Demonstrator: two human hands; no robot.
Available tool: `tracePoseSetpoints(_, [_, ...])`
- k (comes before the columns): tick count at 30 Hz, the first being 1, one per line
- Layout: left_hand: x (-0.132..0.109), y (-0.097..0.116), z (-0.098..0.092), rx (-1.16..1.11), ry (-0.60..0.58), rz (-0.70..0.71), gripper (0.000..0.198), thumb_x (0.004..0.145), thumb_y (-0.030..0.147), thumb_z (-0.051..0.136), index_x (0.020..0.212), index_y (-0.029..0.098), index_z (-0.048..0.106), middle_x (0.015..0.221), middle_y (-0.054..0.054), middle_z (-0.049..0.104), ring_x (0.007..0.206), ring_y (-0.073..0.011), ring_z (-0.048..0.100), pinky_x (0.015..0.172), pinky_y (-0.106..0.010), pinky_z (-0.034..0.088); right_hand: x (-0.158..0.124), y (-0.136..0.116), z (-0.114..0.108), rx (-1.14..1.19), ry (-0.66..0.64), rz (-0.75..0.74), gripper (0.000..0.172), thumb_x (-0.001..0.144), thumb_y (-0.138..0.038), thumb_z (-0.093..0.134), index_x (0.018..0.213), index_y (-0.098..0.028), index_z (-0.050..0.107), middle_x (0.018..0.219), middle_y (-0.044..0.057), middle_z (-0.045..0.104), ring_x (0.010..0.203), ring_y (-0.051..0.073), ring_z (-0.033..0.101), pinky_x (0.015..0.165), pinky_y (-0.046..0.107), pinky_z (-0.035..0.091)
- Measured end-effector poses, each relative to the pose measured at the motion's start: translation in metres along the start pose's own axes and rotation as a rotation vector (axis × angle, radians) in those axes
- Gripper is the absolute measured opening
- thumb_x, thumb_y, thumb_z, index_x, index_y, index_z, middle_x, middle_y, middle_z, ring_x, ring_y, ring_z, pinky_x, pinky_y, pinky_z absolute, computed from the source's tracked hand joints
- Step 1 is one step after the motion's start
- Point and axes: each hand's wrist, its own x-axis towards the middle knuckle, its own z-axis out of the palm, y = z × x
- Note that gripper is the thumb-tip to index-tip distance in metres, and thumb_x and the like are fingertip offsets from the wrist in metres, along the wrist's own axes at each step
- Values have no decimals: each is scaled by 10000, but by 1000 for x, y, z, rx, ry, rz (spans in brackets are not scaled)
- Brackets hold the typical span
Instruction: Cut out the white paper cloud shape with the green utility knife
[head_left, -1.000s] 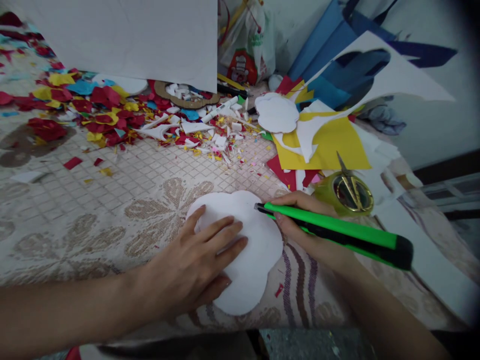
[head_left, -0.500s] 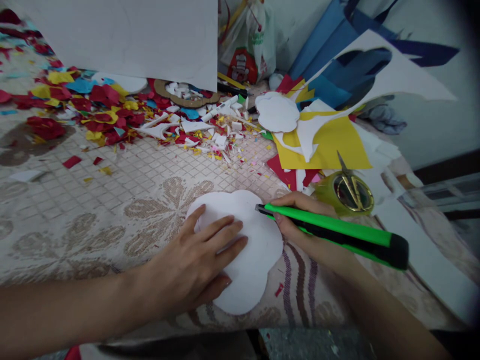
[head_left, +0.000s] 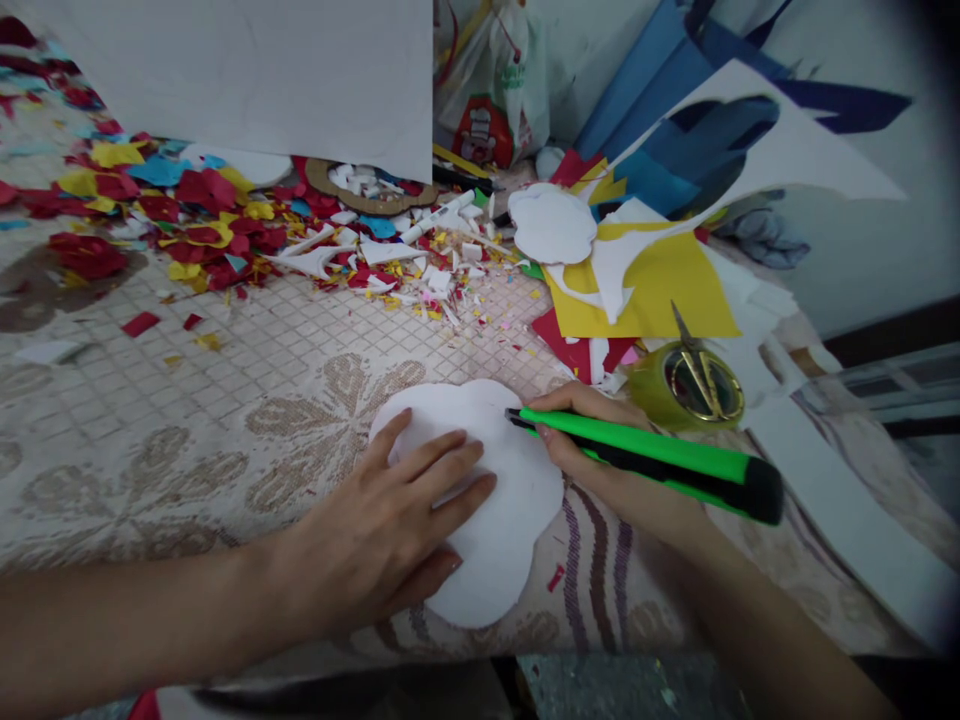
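Observation:
A white scalloped board cutout [head_left: 495, 530], shaped like a cloud or flower, lies flat near the table's front edge. My left hand [head_left: 409, 510] rests on its left part, fingers spread and pressing it down. In my right hand [head_left: 600, 450] is a green and black utility knife [head_left: 652, 455], held like a pen. The knife's short blade points left, at the upper right part of the cutout; whether the tip touches the surface I cannot tell. Just beyond my right hand stands a roll of yellow tape [head_left: 652, 385] with gold-handled scissors [head_left: 705, 385] resting in it.
Red, yellow and blue paper scraps [head_left: 217, 230] with white offcuts cover the far left and middle of the patterned tablecloth [head_left: 187, 390]. A second white cutout [head_left: 551, 225] lies by a yellow sheet [head_left: 675, 290]. A large white board [head_left: 285, 80] stands at the back, beside a plastic bag [head_left: 517, 90].
The utility knife has shifted slightly left with my right hand, and its rear end has swung left and a little up. My left hand and the cutout have hardly moved.

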Motion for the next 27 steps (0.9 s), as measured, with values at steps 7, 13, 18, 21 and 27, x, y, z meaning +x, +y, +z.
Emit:
tracePoseSetpoints(7, [2,-3,-3,-6,-21,68,443,1011,330,500,1434,196,504,1556,-65,445,1456,-288,362,1225,-554,-59,-1,8,0,31,57,-2,135,931,-303,630,1051,-273,684,982,-5,722,870,170,678,677,257,512])
tracePoseSetpoints(13, [3,0,-5,-14,20,74,452,1016,347,511,1445,207,493,1553,-47,450,1420,-302,406,1226,-583,33,3,6,-2,93,65,-131,195,938,-268,622,1117,-328,668,1100,10,722,1018,220,691,846,351,577])
tracePoseSetpoints(18, [0,2,-1,-3,1,61,436,1016,338,517,1436,221,507,1544,-42,463,1397,-300,431,1222,-586,54,16,1,0,88,-20,-211,231,942,-227,604,1136,-343,651,1126,10,726,1078,232,684,923,405,566])
tracePoseSetpoints(21, [0,2,1,-2,3,58,438,1010,355,532,1430,229,516,1536,-46,475,1389,-288,443,1225,-566,75,17,0,-1,75,-46,-227,230,941,-227,603,1132,-345,650,1112,11,733,1058,239,693,906,420,571])
tracePoseSetpoints(27, [1,0,1,7,6,62,449,1008,391,540,1427,231,516,1531,-48,482,1383,-284,447,1222,-548,94,5,4,-4,29,83,-102,235,904,-251,649,1108,-367,666,1053,-7,740,943,233,712,754,364,593])
